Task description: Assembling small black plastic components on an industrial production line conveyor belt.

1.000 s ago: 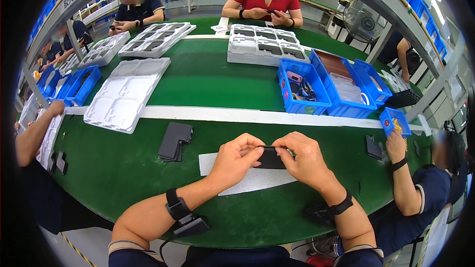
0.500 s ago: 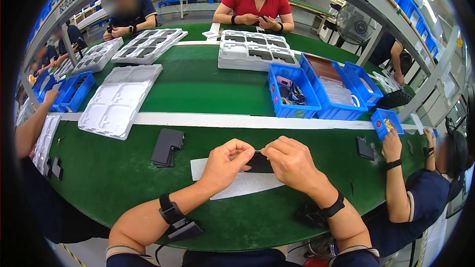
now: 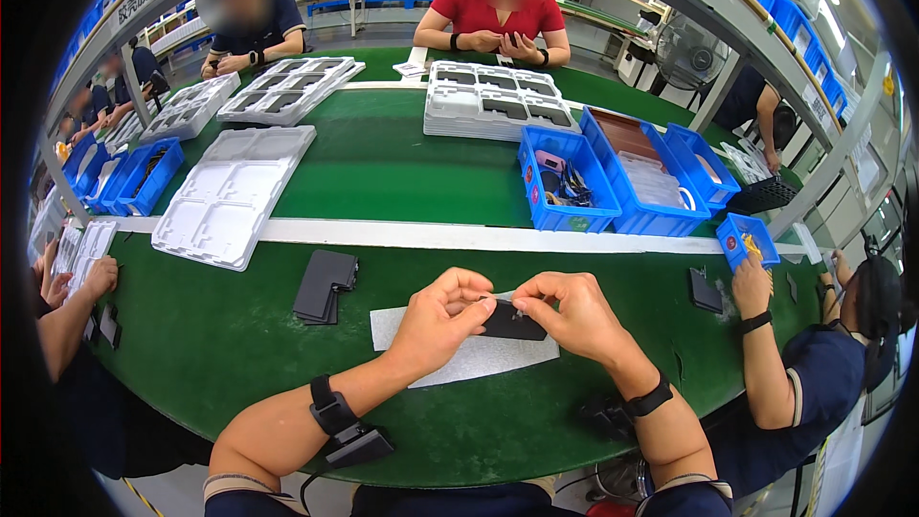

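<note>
A flat black rectangular piece is held over a whitish sheet in front of me. My left hand has its thumb and fingers closed on the piece's left end. On the other side, my right hand pinches at the piece's upper edge. A tiny shiny bit shows by the right fingertips, too small to name. To the left lies a small stack of black flat pieces, notched on one side.
A white moulded tray lies at left. Beyond the white strip are stacked trays with black pieces and blue bins. Another black piece lies at right, near a co-worker's hand by a small blue bin. Co-workers sit around the bench.
My right hand has opened its grip shape and shifted slightly right, uncovering more of the black piece. My left hand stays nearly in place. Hands of the co-worker at left have moved nearer.
</note>
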The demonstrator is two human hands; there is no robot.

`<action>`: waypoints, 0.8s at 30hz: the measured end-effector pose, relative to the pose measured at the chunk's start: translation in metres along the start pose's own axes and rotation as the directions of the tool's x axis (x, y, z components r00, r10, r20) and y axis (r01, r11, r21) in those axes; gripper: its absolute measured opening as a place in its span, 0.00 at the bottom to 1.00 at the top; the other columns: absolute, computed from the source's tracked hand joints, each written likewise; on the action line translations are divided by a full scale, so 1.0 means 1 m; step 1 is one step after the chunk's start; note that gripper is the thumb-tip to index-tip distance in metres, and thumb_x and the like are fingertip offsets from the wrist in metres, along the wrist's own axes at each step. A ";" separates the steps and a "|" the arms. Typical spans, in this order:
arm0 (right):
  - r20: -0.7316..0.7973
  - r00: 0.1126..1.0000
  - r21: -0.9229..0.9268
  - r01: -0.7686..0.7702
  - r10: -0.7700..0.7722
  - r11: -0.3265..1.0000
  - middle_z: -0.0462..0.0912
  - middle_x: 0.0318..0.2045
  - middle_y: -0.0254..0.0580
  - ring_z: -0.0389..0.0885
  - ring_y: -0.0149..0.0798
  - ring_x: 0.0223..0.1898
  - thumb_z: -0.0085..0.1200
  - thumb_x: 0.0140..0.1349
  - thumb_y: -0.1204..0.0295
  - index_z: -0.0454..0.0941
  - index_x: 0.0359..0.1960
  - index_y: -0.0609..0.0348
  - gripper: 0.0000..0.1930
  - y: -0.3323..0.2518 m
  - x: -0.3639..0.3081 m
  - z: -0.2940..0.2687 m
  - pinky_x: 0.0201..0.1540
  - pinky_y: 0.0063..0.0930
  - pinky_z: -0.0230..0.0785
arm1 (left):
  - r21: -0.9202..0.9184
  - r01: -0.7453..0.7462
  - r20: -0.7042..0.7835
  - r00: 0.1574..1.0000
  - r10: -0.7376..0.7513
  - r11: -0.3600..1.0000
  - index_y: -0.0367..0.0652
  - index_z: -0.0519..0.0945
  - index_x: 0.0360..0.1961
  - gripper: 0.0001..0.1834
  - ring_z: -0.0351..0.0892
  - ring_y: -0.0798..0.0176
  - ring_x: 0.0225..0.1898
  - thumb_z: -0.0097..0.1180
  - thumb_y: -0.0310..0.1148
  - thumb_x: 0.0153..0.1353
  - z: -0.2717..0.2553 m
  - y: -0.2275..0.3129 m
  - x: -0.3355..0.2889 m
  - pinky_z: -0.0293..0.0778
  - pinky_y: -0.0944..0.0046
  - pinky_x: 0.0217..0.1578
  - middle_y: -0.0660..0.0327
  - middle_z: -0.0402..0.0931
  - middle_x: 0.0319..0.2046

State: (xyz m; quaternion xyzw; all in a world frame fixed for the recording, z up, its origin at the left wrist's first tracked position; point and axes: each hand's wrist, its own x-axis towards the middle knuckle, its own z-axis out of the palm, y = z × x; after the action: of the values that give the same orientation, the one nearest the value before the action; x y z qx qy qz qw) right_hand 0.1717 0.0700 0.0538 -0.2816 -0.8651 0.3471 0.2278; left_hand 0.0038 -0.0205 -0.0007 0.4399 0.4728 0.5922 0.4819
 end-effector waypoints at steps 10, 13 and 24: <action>-0.066 0.927 -0.254 0.343 -0.370 0.904 0.78 0.22 0.43 0.77 0.44 0.26 0.56 0.51 0.76 0.78 0.25 0.62 0.02 0.006 0.000 0.007 0.28 0.35 0.69 | 0.130 0.088 0.019 0.996 -0.091 0.988 0.39 0.78 0.38 0.10 0.76 0.75 0.37 0.54 0.35 0.62 0.000 0.004 -0.001 0.77 0.71 0.35 0.66 0.78 0.35; -0.061 0.913 -0.261 0.374 -0.402 0.890 0.77 0.22 0.43 0.77 0.45 0.26 0.56 0.50 0.77 0.77 0.24 0.62 0.02 0.005 0.000 0.007 0.28 0.35 0.69 | 0.137 0.076 0.028 0.996 -0.080 0.988 0.40 0.78 0.38 0.10 0.75 0.76 0.35 0.54 0.36 0.62 -0.001 0.003 -0.001 0.76 0.71 0.35 0.66 0.77 0.34; -0.064 0.870 -0.292 0.451 -0.488 0.843 0.75 0.21 0.42 0.76 0.44 0.25 0.57 0.48 0.78 0.74 0.23 0.61 0.04 0.005 0.000 0.011 0.27 0.34 0.69 | 0.148 0.027 0.023 0.999 -0.031 0.989 0.41 0.77 0.33 0.09 0.72 0.80 0.29 0.55 0.36 0.61 0.001 0.005 -0.001 0.74 0.74 0.29 0.70 0.75 0.27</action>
State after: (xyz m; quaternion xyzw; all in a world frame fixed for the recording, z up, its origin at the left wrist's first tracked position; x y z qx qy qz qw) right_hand 0.1666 0.0680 0.0431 -0.1119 -0.9288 0.1404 0.3242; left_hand 0.0038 -0.0218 0.0039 0.4748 0.5156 0.5428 0.4627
